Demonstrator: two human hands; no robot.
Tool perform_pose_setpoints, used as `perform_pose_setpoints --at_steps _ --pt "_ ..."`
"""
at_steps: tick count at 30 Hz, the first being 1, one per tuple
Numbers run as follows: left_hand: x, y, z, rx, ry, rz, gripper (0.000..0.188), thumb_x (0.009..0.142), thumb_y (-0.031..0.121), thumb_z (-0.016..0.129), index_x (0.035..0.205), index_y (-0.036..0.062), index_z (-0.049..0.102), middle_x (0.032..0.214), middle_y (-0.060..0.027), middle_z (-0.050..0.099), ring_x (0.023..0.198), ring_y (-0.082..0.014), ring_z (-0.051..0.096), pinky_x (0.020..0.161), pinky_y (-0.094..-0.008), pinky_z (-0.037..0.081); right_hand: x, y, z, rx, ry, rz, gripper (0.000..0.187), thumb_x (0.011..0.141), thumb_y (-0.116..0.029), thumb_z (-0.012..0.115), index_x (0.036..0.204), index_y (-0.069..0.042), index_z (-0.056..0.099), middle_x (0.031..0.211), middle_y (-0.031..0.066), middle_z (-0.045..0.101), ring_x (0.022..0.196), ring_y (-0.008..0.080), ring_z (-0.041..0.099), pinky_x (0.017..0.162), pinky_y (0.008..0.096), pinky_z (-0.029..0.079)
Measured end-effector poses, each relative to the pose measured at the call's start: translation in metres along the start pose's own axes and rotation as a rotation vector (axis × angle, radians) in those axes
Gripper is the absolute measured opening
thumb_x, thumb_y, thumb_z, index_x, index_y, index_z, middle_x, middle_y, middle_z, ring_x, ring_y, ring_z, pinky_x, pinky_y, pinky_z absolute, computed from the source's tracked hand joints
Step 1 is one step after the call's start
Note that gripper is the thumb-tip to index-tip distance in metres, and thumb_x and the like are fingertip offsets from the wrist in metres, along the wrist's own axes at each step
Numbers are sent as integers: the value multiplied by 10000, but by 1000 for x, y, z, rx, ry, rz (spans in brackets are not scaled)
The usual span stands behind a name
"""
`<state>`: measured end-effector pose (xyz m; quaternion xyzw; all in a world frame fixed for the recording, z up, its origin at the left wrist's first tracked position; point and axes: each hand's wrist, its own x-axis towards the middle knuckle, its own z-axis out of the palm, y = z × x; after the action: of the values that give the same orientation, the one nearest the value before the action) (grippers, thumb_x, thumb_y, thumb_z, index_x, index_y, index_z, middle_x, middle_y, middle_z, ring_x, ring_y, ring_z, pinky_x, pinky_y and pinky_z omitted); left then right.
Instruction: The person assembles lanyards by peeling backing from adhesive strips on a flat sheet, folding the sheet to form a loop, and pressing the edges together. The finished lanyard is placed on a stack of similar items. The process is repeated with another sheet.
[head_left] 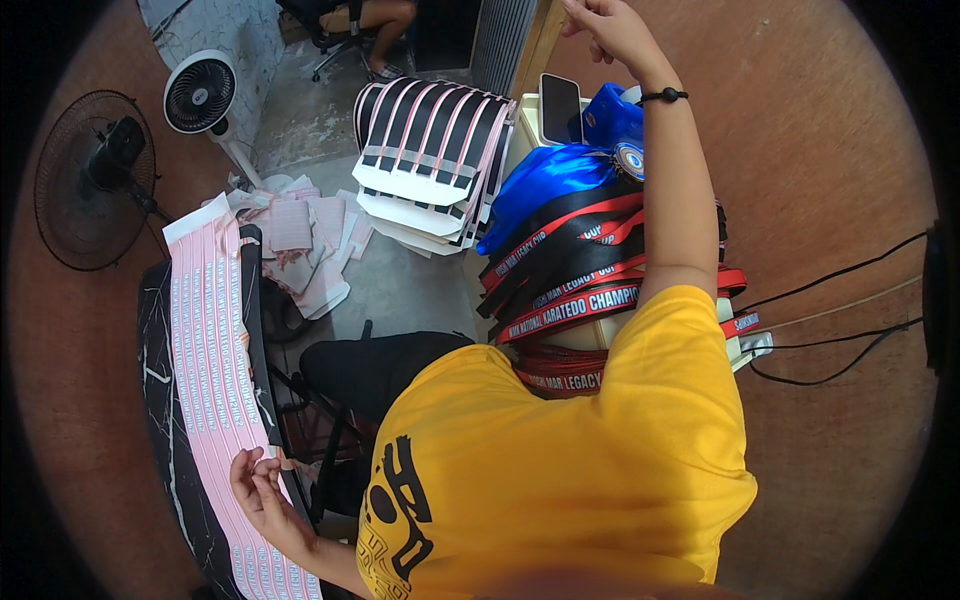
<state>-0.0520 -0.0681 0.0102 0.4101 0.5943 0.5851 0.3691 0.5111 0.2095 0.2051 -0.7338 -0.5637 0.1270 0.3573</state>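
Note:
At the lower left, my left hand point(268, 503) hovers over or rests on a long pink printed sheet point(215, 350); whether it touches I cannot tell. Its fingers are loosely bent and apart, with nothing visible in them. The sheet carries rows of pale lettering and lies along a black marble-patterned table point(155, 400). My right arm is stretched far forward, with a dark bracelet at the wrist. At the top edge my right hand point(612, 38) is raised, fingers partly curled and apart, holding nothing that I can see.
Red-and-black printed lanyard straps point(570, 310) and blue satin ribbon point(550, 185) are piled on the right, beside a phone point(560, 108). Striped black-and-white sheets point(430, 150) hang ahead. Pink scraps point(310, 235) and two fans point(200, 92) are at left. Another person's legs point(385, 25) show beyond.

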Motion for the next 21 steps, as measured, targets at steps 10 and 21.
perform_pose_setpoints --at_steps 10,21 --pt "1 -4 -2 -6 -17 1 316 1000 189 523 1269 22 531 1144 -147 607 953 -182 623 969 -358 475 -4 60 43 -334 -502 300 728 961 -609 407 1154 64 605 1130 212 664 580 268 672 553 367 579" --pt "1 -4 0 -43 -14 4 300 1008 180 510 1260 20 538 1120 -139 616 946 -177 619 952 -347 477 -1 66 43 -352 -575 326 754 959 -624 395 1210 63 579 1227 235 626 670 281 702 576 367 591"
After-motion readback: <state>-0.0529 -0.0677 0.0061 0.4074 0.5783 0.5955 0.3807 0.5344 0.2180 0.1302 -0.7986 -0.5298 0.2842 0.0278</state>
